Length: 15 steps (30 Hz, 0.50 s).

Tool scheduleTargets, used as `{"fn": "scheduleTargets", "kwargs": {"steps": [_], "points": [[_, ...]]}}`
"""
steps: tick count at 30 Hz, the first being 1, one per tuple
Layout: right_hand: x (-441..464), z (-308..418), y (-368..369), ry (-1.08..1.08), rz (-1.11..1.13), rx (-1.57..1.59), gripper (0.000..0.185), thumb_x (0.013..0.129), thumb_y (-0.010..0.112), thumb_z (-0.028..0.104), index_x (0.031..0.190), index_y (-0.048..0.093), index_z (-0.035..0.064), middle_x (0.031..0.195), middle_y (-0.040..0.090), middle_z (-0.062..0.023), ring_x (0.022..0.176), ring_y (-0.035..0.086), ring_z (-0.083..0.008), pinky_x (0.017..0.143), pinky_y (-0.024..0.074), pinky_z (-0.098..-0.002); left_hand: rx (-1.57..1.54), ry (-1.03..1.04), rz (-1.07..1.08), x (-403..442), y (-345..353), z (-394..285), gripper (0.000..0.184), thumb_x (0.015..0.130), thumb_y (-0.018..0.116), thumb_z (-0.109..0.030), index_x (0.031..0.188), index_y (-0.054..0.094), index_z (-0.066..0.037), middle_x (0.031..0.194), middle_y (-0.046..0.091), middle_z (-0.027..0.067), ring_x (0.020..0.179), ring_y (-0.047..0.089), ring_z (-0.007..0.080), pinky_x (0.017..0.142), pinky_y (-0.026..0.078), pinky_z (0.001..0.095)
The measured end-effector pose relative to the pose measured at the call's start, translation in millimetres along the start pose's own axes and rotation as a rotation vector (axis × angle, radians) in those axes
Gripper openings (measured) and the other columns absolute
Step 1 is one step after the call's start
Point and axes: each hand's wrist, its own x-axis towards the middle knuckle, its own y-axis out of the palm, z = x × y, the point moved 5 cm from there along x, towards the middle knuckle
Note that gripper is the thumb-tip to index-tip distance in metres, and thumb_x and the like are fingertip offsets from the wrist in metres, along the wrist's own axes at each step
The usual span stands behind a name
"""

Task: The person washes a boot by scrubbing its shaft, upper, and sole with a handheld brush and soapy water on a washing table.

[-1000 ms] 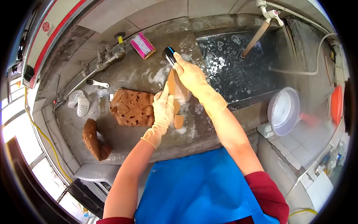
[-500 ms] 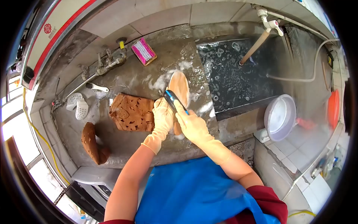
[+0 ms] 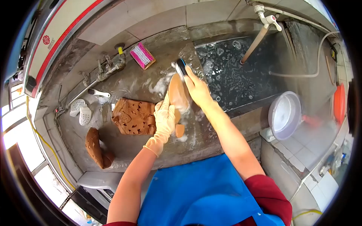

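Observation:
A brown cut-out boot (image 3: 135,116) lies on its side on the wet slab, its tan sole (image 3: 178,92) turned towards me. My left hand (image 3: 164,117), in a pale rubber glove, is wrapped round the boot beside the sole. In my gloved right hand (image 3: 199,90) is a black-and-blue scrubbing brush (image 3: 181,67), held at the toe end of the sole with suds around it; its bristles are largely hidden. A second brown boot (image 3: 97,147) stands further left, apart from both hands.
Foamy dark water fills the sink (image 3: 233,75) at right, below a tap (image 3: 267,19). A lavender basin (image 3: 284,116) rests on the ledge. Left are white perforated pads (image 3: 81,111) and a small brush (image 3: 99,92). A pink-and-white scrubber (image 3: 142,55) lies near the wall pipes.
My right hand has moved the brush up and away from my left hand, from the sole's middle to its toe end. The left hand still grips the boot.

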Motion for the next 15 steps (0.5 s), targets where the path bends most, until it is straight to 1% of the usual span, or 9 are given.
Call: {"fn": "scheduleTargets", "kwargs": {"steps": [2, 4, 5, 7, 9, 10, 11, 13, 15], "points": [[-13.1, -4.8, 4.7, 0.094, -0.015, 0.107, 0.049, 0.103, 0.048, 0.026, 0.146, 0.039, 0.0033, 0.141, 0.05, -0.0197, 0.131, 0.049, -0.0267, 0.107, 0.0387, -0.0317, -0.03, 0.023, -0.008, -1.7, -1.0, 5.1, 0.052, 0.093, 0.057, -0.012, 0.144, 0.049, -0.016, 0.116, 0.057, 0.0171, 0.108, 0.052, 0.0314, 0.096, 0.041, 0.0378], [-91.2, -29.4, 15.5, 0.056, -0.126, 0.168, 0.051, 0.103, 0.047, 0.024, 0.148, 0.036, 0.001, 0.148, 0.043, -0.0197, 0.137, 0.043, -0.0237, 0.113, 0.0313, -0.0325, -0.017, -0.006, 0.008, -7.4, -1.7, 5.2, 0.052, 0.093, 0.057, -0.012, 0.144, 0.049, -0.017, 0.115, 0.057, 0.0168, 0.107, 0.052, 0.031, 0.095, 0.042, 0.0375], [-131.1, -29.0, 17.4, 0.015, -0.103, 0.182, 0.052, 0.103, 0.047, 0.022, 0.148, 0.035, 0.0009, 0.149, 0.042, -0.0202, 0.138, 0.041, -0.026, 0.114, 0.0282, -0.0338, -0.005, -0.025, 0.003, -1.7, -1.7, 4.5, 0.052, 0.093, 0.058, -0.012, 0.144, 0.049, -0.018, 0.115, 0.057, 0.0165, 0.106, 0.053, 0.0306, 0.094, 0.043, 0.0372], [-144.6, -21.0, 18.8, 0.075, -0.079, 0.154, 0.052, 0.103, 0.046, 0.024, 0.148, 0.035, 0.0019, 0.148, 0.043, -0.0209, 0.137, 0.043, -0.0279, 0.112, 0.0321, -0.0342, -0.038, -0.031, 0.012, -4.7, 0.9, 10.7, 0.052, 0.093, 0.058, -0.011, 0.143, 0.049, -0.019, 0.115, 0.056, 0.0169, 0.104, 0.054, 0.0302, 0.092, 0.044, 0.0362], [-72.1, -7.6, 11.5, 0.089, -0.031, 0.108, 0.051, 0.102, 0.046, 0.027, 0.148, 0.037, 0.006, 0.138, 0.052, -0.0238, 0.128, 0.052, -0.035, 0.105, 0.0401, -0.0356, -0.129, -0.091, 0.01, 1.0, 11.0, 27.9, 0.052, 0.093, 0.058, -0.009, 0.143, 0.05, -0.019, 0.116, 0.054, 0.0161, 0.101, 0.054, 0.0276, 0.091, 0.045, 0.0335], [-29.9, 18.9, 2.7, 0.314, 0.085, 0.006, 0.049, 0.102, 0.046, 0.028, 0.147, 0.038, 0.0101, 0.124, 0.06, -0.0254, 0.115, 0.058, -0.0408, 0.095, 0.0471, -0.037, -0.115, -0.12, 0.025, -0.2, 4.0, 12.4, 0.051, 0.093, 0.059, -0.008, 0.142, 0.051, -0.019, 0.116, 0.053, 0.014, 0.099, 0.053, 0.0243, 0.089, 0.046, 0.0314], [-4.4, 11.6, 9.3, 0.071, -0.087, 0.008, 0.05, 0.101, 0.047, 0.028, 0.147, 0.038, 0.0127, 0.115, 0.064, -0.0254, 0.108, 0.06, -0.0433, 0.088, 0.0507, -0.0374, -0.108, -0.12, 0.021, -3.3, 6.4, 12.5, 0.051, 0.093, 0.059, -0.008, 0.142, 0.051, -0.019, 0.116, 0.053, 0.014, 0.099, 0.053, 0.0243, 0.089, 0.046, 0.0314], [-34.4, 12.4, 8.2, 0.205, 0.054, 0.036, 0.05, 0.101, 0.048, 0.029, 0.148, 0.038, 0.0157, 0.118, 0.063, -0.0242, 0.109, 0.061, -0.0407, 0.087, 0.0515, -0.0382, -0.151, -0.106, -0.019, -1.6, 5.6, 16.6, 0.052, 0.093, 0.059, -0.007, 0.143, 0.051, -0.019, 0.115, 0.052, 0.0125, 0.098, 0.052, 0.0225, 0.088, 0.045, 0.0302], [-115.6, -4.3, 17.5, -0.006, -0.029, 0.061, 0.05, 0.101, 0.048, 0.028, 0.149, 0.038, 0.0198, 0.114, 0.066, -0.0226, 0.102, 0.065, -0.0389, 0.085, 0.0522, -0.041, -0.152, -0.128, 0.01, 0.8, 4.7, 13.1, 0.051, 0.093, 0.059, -0.008, 0.143, 0.051, -0.019, 0.113, 0.052, 0.0115, 0.097, 0.052, 0.0213, 0.087, 0.045, 0.0291]]}}
